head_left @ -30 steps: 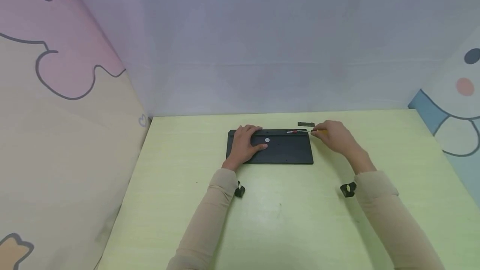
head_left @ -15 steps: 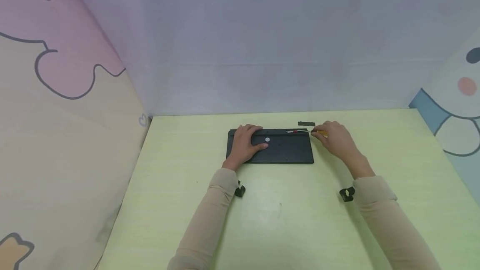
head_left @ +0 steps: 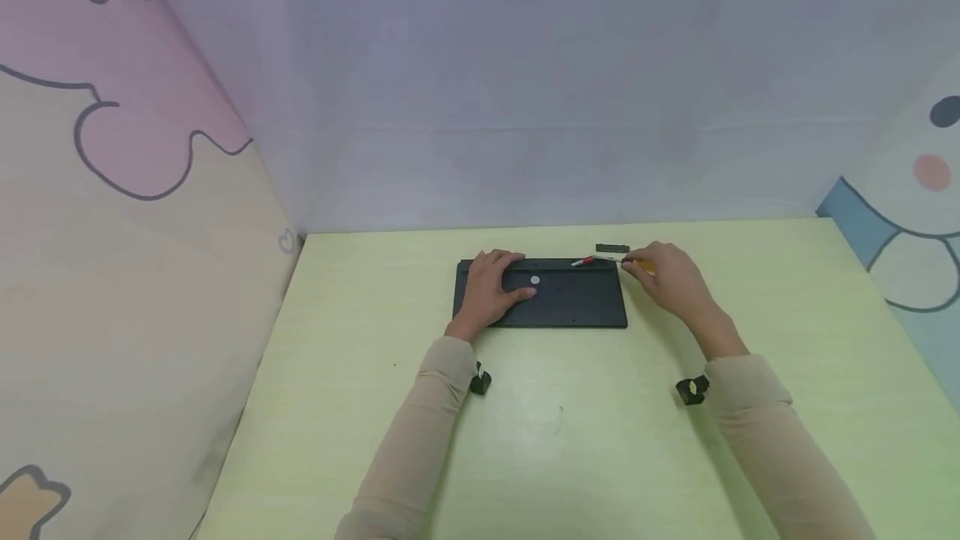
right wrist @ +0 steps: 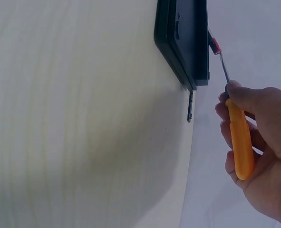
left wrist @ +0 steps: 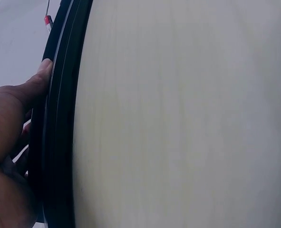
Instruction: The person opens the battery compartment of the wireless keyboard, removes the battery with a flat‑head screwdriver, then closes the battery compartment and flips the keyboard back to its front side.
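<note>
A black keyboard lies face down on the table, its raised battery ridge along the far edge. My left hand rests across its left part, thumb stretched over the back; in the left wrist view the thumb touches the keyboard. My right hand grips the yellow handle of a screwdriver, whose thin shaft points left. At its tip is a red-and-silver battery, tilted and sticking up above the ridge near the right end. Whether the tip still touches the battery is hard to tell.
A small black battery cover lies on the pale yellow table just beyond the keyboard's far right corner. A light cloth wall rises behind the table, and printed panels stand at both sides.
The battery has risen out of its slot and now sits higher and more tilted at the screwdriver's tip. The left hand and keyboard have stayed in place; the right hand has barely shifted.
</note>
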`<state>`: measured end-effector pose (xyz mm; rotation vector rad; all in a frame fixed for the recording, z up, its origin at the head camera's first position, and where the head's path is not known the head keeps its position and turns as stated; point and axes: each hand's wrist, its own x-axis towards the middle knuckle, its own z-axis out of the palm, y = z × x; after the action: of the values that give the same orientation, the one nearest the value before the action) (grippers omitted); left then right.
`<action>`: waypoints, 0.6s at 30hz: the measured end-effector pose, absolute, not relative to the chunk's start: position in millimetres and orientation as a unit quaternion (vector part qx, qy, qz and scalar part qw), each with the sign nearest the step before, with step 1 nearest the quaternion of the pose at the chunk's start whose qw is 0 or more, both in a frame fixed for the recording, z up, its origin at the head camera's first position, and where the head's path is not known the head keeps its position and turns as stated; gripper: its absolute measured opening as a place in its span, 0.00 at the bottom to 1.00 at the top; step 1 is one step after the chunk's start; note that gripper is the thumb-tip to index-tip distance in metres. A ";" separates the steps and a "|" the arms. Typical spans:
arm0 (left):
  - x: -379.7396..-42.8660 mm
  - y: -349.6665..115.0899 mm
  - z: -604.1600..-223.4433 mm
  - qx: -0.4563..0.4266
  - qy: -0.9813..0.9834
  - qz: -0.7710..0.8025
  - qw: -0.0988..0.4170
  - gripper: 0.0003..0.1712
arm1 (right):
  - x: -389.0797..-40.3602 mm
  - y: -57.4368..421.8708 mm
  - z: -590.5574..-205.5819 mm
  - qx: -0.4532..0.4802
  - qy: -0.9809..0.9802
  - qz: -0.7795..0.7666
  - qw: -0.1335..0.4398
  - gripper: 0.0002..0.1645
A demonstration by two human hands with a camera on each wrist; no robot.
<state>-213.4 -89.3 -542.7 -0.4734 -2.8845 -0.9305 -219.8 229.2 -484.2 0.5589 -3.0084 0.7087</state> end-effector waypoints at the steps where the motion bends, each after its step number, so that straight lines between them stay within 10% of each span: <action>1: -213.3 -89.1 -542.8 -0.154 -0.939 -0.305 0.037 0.38 | -219.7 229.4 -484.5 0.176 -0.958 0.226 -0.003 0.16; 18: -215.4 -87.6 -540.4 -0.150 -0.943 -0.294 0.036 0.38 | -220.5 234.3 -491.2 0.151 -0.957 0.248 -0.011 0.15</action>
<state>-215.4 -87.6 -540.4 -0.4615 -2.8968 -0.9034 -220.5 234.3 -491.2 0.4769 -3.0279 0.7839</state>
